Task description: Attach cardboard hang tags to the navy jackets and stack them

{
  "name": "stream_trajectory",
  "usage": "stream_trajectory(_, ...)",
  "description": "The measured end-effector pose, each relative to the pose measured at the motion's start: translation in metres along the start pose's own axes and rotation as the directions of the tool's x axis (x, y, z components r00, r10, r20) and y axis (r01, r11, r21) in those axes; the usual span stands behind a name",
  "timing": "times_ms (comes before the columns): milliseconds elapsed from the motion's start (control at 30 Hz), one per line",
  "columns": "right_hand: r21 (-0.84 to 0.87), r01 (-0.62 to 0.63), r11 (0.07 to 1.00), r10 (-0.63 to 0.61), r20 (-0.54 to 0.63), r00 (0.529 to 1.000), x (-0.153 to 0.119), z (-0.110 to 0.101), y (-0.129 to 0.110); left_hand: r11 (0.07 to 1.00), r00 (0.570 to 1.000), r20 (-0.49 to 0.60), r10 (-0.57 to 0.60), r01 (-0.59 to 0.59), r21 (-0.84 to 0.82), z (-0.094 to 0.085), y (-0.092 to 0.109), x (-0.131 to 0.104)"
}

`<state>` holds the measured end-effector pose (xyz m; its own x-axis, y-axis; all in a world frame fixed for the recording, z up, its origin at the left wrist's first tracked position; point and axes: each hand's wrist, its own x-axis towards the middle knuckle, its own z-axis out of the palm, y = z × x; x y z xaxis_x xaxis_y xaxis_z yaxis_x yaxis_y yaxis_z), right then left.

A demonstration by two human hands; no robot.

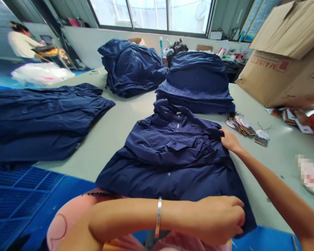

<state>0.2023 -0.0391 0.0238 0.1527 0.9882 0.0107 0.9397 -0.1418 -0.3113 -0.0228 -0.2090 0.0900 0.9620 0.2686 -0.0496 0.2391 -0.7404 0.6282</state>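
Observation:
A navy blue jacket (170, 153) with a short zip at its collar lies spread on the table in front of me, its lower part hanging toward my body. My right hand (229, 140) pinches the jacket's right edge near the shoulder. Across the front reaches my left arm, with a silver bracelet (158, 217) on the wrist. At the jacket's lower right side, my left hand (221, 218) is closed, its curled fingers on the fabric; the fingertips are partly hidden. Hang tags (240, 124) lie fanned out beyond my right hand, with one separate tag (262, 137) beside them.
On the pale table (112, 139), a navy garment stack (195, 82) and a heap (133, 68) stand at the back. More navy garments (36, 122) lie left. A large cardboard box (282, 73) stands right. One person (22, 43) is far left; blue mesh (21, 195) is below.

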Motion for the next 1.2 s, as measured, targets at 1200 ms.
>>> stream_trajectory(1200,0.213,0.396,0.893,-0.248,-0.501,0.829,0.04,0.044,-0.017,0.866,0.586,-0.802,-0.114,0.455,0.209,-0.088,-0.243,0.106)
